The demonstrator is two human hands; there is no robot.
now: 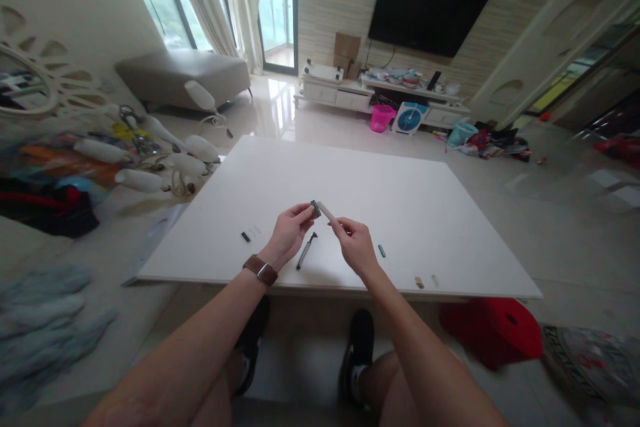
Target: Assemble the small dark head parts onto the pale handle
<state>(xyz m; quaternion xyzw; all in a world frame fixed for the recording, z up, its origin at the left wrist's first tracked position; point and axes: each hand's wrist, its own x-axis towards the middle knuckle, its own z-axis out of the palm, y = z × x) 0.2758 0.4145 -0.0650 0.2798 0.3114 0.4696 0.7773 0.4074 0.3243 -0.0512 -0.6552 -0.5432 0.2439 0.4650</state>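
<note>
Over the white table (400, 173) my left hand (290, 232) pinches a small dark piece (315, 207) between its fingertips. Its wrist wears a brown-strapped watch. My right hand (354, 242) pinches a thin pale stick (326, 211), whose tip meets the dark piece. Both hands hover just above the tabletop. A dark pen-like barrel (305, 251) lies on the table between them. A small black piece (245, 236) lies to the left and a small green piece (381, 251) to the right.
Two tiny parts (425, 281) lie near the table's front edge. A red stool (493, 330) stands low at the right. White bulb-shaped objects (165, 160) and clutter lie on the floor at the left. A TV stand, pink basket (381, 117) and fan are far behind.
</note>
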